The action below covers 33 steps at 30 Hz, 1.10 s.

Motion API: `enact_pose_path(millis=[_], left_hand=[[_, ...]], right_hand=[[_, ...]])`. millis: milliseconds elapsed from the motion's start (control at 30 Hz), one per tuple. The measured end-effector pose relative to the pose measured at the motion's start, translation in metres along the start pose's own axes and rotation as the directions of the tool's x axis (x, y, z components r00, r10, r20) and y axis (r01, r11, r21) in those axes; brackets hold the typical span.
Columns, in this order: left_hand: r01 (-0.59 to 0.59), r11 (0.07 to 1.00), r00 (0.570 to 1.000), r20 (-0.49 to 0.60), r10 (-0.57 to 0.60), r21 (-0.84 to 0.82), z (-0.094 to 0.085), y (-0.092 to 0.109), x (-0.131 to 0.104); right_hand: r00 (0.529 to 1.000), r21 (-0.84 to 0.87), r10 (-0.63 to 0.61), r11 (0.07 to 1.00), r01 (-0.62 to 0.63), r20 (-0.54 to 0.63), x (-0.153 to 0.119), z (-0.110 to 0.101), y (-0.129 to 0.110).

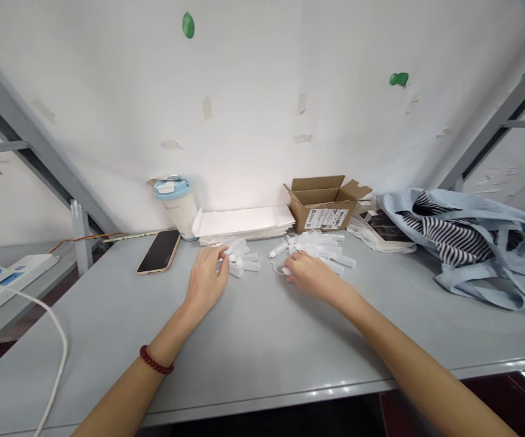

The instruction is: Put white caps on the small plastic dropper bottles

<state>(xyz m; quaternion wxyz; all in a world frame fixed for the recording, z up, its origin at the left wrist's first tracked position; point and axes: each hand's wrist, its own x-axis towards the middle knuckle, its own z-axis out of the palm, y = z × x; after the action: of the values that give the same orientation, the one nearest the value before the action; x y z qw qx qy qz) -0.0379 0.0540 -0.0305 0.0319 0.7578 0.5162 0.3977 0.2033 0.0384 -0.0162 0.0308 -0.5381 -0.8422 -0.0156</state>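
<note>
Two small heaps of translucent white plastic tubes lie on the grey table. My left hand is at the near left side of the left heap of tubes, its fingers curled and closed; what they hold, if anything, is hidden. At the right heap of tubes, my right hand is closed on a small white piece with a thin curved cord, mostly covered by the fingers. Between the heaps lies a single white tube with a thin cord.
Behind the heaps are a stack of white paper sheets and an open cardboard box. A blue-lidded cup and a phone stand left. A light blue cloth bag lies right. A white cable crosses the left edge.
</note>
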Motion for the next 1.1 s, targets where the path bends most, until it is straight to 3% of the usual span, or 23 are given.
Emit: enact_pose_path(millis=[67, 167, 333, 600, 833, 1100], left_hand=[[-0.066, 0.998, 0.994, 0.082, 0.067, -0.022, -0.001, 0.007, -0.003], [-0.168, 0.983, 0.962, 0.207, 0.179, -0.068, 0.002, 0.016, -0.009], [-0.153, 0.973, 0.926, 0.319, 0.201, -0.17, 0.007, 0.023, -0.014], [-0.101, 0.981, 0.939, 0.31, 0.148, -0.165, 0.004, 0.024, -0.013], [-0.115, 0.969, 0.915, 0.357, 0.189, -0.22, 0.005, 0.029, -0.013], [0.022, 0.945, 0.916, 0.386, 0.112, -0.326, 0.002, 0.035, -0.013]], right_hand=[[1.0, 0.044, 0.007, 0.999, -0.007, 0.002, 0.0, -0.002, -0.001], [0.999, 0.25, -0.025, 0.968, 0.031, -0.027, -0.001, -0.01, -0.005], [0.984, 0.518, -0.095, 0.84, 0.16, -0.15, -0.004, -0.021, -0.013], [0.987, 0.634, -0.101, 0.757, 0.158, -0.126, -0.004, -0.022, -0.017], [0.992, 0.676, -0.064, 0.727, 0.124, -0.112, -0.005, -0.022, -0.018], [0.998, 0.73, -0.056, 0.68, 0.068, -0.041, -0.004, -0.022, -0.019]])
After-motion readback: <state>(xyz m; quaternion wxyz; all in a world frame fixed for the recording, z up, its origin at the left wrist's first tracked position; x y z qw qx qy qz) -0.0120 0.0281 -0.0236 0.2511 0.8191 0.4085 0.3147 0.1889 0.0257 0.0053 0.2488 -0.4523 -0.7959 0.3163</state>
